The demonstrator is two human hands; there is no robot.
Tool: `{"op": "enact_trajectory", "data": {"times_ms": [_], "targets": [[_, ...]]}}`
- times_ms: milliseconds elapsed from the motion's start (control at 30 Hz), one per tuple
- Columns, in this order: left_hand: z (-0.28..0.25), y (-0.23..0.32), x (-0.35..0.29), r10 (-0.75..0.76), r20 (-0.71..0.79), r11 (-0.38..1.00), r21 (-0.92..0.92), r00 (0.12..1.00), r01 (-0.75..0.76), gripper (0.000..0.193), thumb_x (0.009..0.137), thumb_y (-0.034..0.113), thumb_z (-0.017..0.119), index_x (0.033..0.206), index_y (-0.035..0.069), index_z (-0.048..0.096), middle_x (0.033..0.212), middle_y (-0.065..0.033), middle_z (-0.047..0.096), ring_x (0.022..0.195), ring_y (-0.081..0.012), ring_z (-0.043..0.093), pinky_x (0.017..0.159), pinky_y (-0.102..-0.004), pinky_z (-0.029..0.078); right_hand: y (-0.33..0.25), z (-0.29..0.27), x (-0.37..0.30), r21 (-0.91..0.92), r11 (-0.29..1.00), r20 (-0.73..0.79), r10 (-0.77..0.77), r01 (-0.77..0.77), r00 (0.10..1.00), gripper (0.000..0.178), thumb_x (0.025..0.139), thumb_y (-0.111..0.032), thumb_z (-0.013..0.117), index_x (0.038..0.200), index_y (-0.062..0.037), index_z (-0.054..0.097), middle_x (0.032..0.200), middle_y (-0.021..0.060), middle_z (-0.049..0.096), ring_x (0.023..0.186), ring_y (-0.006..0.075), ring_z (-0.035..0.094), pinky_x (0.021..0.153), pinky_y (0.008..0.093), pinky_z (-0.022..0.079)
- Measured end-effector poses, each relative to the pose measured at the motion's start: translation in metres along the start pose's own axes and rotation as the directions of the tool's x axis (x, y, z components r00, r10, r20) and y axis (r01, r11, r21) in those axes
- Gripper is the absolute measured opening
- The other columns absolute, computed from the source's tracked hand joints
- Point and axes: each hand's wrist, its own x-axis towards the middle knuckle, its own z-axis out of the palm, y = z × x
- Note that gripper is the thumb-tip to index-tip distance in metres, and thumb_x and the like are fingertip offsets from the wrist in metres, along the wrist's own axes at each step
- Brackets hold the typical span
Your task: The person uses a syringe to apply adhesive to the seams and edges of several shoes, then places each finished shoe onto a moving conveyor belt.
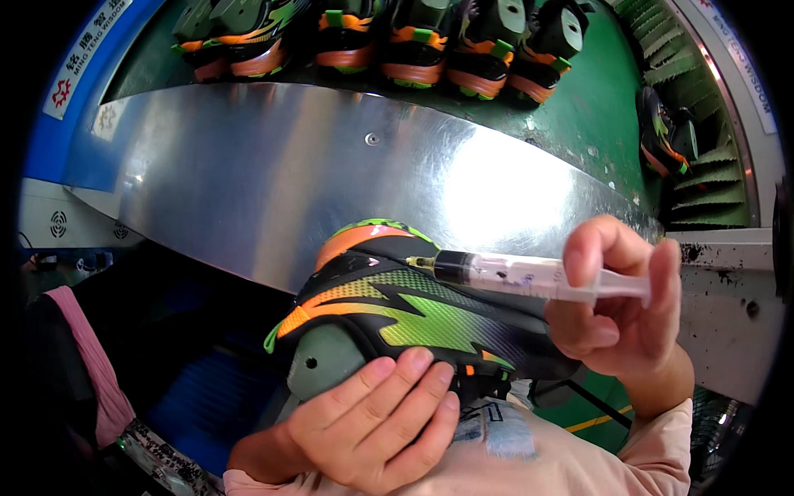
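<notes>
A black sneaker (430, 314) with green and orange patterning lies on its side in front of me, a dark green shoe last (322, 361) filling its opening. My left hand (376, 422) is closed around the shoe from below, fingers over the last and the collar. In my right hand (616, 302) is a clear plastic syringe (521, 275), held level, with fingers about the barrel's end and the plunger. Its front end holds dark fluid, and the short yellowish tip (420, 262) is at the seam between the upper and the sole near the heel.
A shiny metal plate (273, 182) curves along beyond the shoe. Several similar sneakers (413, 50) on lasts stand in a row on the green surface (571, 140) behind it. Another sneaker (664, 136) rests by the green flaps (707, 178) at right. A pink cloth (87, 364) hangs at left.
</notes>
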Motion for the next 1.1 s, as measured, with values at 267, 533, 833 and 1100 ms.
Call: {"op": "enact_trajectory", "data": {"times_ms": [267,533,833,1100], "targets": [[0.003,-0.007,-0.014,0.018,-0.046,0.999,-0.028,0.999,-0.019,0.014,0.088,0.013,0.054,0.096,0.005,0.063,0.1,-0.0129,0.069,0.096,-0.0264,0.068,0.089,-0.0357,0.053,0.009,0.012,0.026,0.045,0.987,-0.018,0.154,-0.153,0.988,0.075,0.097,-0.062,0.026,0.114,0.0074,0.05,0.056,-0.0039,0.039,0.05,0.0047,0.031,0.048,0.02,0.024],[0.009,-0.008,-0.023,-0.02,-0.138,1.0,-0.003,0.99,0.02,0.013,0.088,0.013,0.055,0.094,0.006,0.063,0.099,-0.0108,0.07,0.095,-0.024,0.069,0.089,-0.0341,0.053,0.004,0.025,0.045,-0.118,0.986,0.092,0.126,-0.115,0.988,0.061,0.095,-0.061,0.035,0.104,-0.0023,0.048,0.058,-0.0042,0.042,0.046,0.0005,0.031,0.042,0.0162,0.024],[-0.001,-0.017,-0.032,0.088,-0.025,0.996,0.022,0.996,-0.087,0.012,0.09,0.013,0.054,0.097,0.008,0.062,0.098,-0.0083,0.071,0.093,-0.0234,0.07,0.09,-0.0336,0.051,0.001,0.011,-0.015,0.13,0.948,-0.048,0.299,-0.291,0.953,0.067,0.086,-0.055,0.06,0.113,0.0054,0.051,0.084,0.0034,0.057,0.06,0.0017,0.042,0.056,0.018,0.032],[0.005,-0.012,-0.04,0.121,0.007,0.99,0.075,0.993,-0.121,0.008,0.09,0.01,0.057,0.097,0.007,0.06,0.094,-0.0107,0.072,0.092,-0.0288,0.07,0.086,-0.0379,0.054,-0.003,-0.01,-0.081,0.179,0.96,-0.125,0.241,-0.217,0.962,0.063,0.089,-0.047,0.06,0.113,0.0107,0.054,0.096,0.0121,0.063,0.068,0.0053,0.051,0.061,0.0203,0.038]]}}
